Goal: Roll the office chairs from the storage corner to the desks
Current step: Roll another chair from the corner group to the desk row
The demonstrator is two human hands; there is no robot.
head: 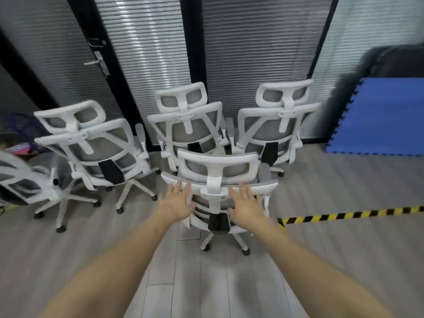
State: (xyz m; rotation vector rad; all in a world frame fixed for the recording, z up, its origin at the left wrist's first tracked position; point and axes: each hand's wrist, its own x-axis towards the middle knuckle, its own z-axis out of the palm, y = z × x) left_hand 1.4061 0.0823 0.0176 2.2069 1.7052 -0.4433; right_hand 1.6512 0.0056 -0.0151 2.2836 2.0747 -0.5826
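Both hands are stretched toward the back of the nearest chair (218,180), which stands on the wooden floor (206,283) before three other chairs (185,125). The left hand (176,203) and right hand (246,206) have fingers straight and apart; whether they touch the backrest is not clear.

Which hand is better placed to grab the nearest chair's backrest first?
Left, narrowly. The left hand has open fingers reaching the nearest chair at the top rail left of the spine. The right hand, also open, sits slightly lower. Contact is unclear for both; likely a two-handed grab.
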